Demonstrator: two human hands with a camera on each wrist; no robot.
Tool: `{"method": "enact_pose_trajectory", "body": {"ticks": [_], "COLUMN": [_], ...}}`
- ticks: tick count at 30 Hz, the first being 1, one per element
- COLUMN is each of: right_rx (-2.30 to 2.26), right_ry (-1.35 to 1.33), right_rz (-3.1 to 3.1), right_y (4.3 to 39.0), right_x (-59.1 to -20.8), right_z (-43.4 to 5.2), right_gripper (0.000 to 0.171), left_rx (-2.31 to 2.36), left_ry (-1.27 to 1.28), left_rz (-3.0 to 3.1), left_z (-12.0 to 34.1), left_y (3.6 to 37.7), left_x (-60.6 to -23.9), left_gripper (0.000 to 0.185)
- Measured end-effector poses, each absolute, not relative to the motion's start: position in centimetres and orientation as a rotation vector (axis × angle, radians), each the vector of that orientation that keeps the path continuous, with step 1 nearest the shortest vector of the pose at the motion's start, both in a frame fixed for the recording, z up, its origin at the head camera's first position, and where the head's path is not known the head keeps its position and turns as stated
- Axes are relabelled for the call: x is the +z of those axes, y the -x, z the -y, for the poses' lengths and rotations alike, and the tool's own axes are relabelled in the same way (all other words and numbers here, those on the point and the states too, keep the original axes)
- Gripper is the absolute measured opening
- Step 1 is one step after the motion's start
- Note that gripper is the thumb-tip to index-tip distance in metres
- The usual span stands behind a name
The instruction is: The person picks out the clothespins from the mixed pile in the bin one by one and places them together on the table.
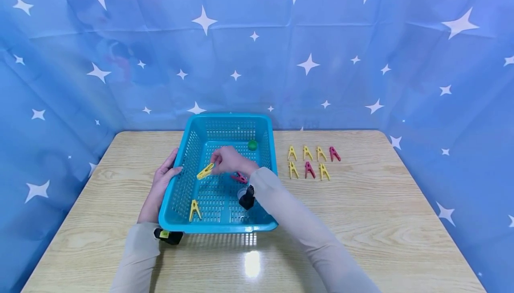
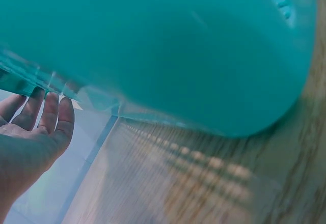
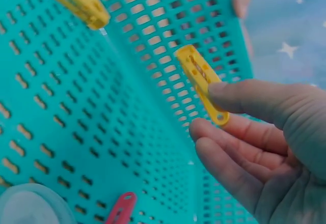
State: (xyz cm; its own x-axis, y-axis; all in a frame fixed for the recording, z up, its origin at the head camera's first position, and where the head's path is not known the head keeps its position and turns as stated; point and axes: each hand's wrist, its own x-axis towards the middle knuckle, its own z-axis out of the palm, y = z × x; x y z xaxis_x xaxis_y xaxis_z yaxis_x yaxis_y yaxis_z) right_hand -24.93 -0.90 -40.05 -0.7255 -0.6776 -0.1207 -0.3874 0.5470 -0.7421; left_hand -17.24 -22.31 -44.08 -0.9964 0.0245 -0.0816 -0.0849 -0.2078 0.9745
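Observation:
My right hand pinches a yellow clothespin between thumb and fingers, above the inside of a blue-green plastic basket. At the basket's left side my left hand grips the rim, thumb over the edge and fingers along the outer wall. Down in the basket, a second yellow clothespin lies in the near left corner. A red clothespin rests on the basket floor, partly covered by the right hand in the head view.
Also in the basket are a small green round thing and a whitish round lid-like thing. Right of it, several yellow clothespins and two red clothespins lie in two rows on the wooden table. A starry blue curtain hangs behind.

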Motion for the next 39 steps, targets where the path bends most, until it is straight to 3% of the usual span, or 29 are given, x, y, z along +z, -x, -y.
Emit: {"method": "enact_pose_trajectory", "body": {"ticks": [15,39], "right_rx": [-1.139,-1.374], "right_ry": [0.79,0.579], "right_rz": [-2.558,-2.677], "right_y": [24.4,22.9], "right_x": [-37.4,-34.4], "right_z": [-2.1,-8.8], "right_gripper": [0.028,0.028], "left_rx": [2.329,2.338], "left_ry": [0.065,0.081], "left_rz": [-1.995,-1.986], "left_z": [22.3,22.3], "left_y": [17.3,17.2], "left_x": [-44.2,-44.0], "left_gripper": [0.059,0.059]}}
